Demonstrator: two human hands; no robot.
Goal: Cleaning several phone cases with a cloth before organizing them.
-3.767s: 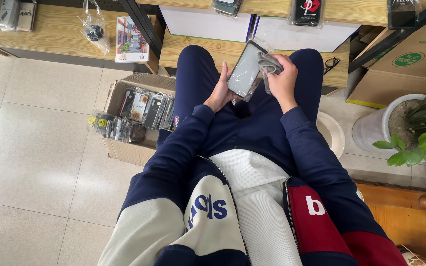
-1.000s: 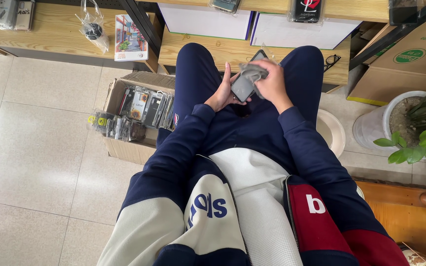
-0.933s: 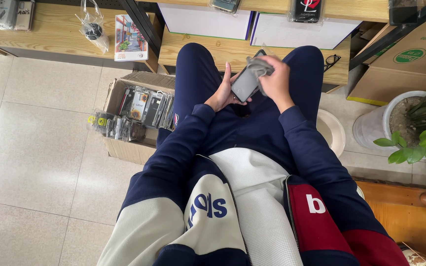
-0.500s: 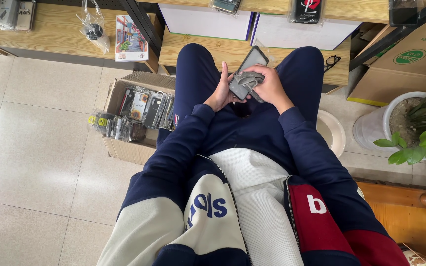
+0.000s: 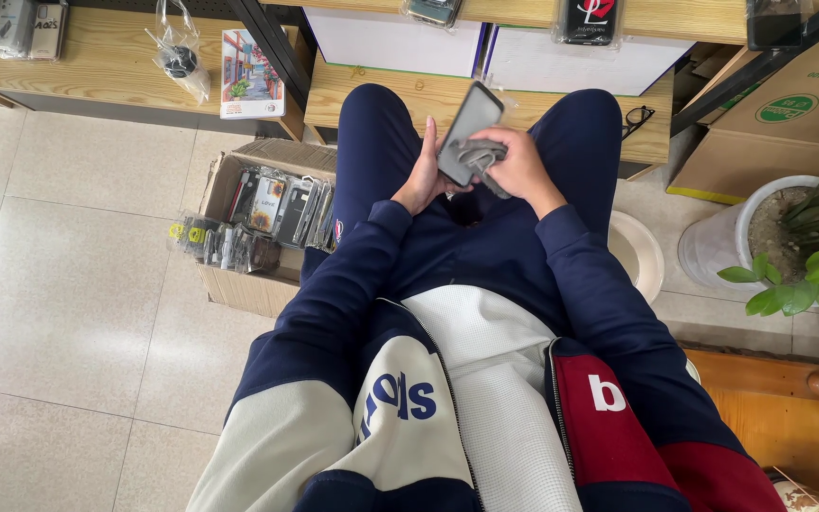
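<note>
Phone (image 5: 471, 121) sits upper centre of the frame, tilted above the lap, propped against the left hand (image 5: 421, 175) — fingers flat along its back edge in a light grip, not a full clasp. Right hand (image 5: 516, 163) clenches a grey cloth (image 5: 476, 155) against the phone's face. Pressing hard with the cloth could likely tip the phone out of that light support and drop it toward the tiled floor (image 5: 68, 265) between the knees. Both forearms angle inward, elbows wide. Cardboard box of cases (image 5: 267, 213) stands centre left.
</note>
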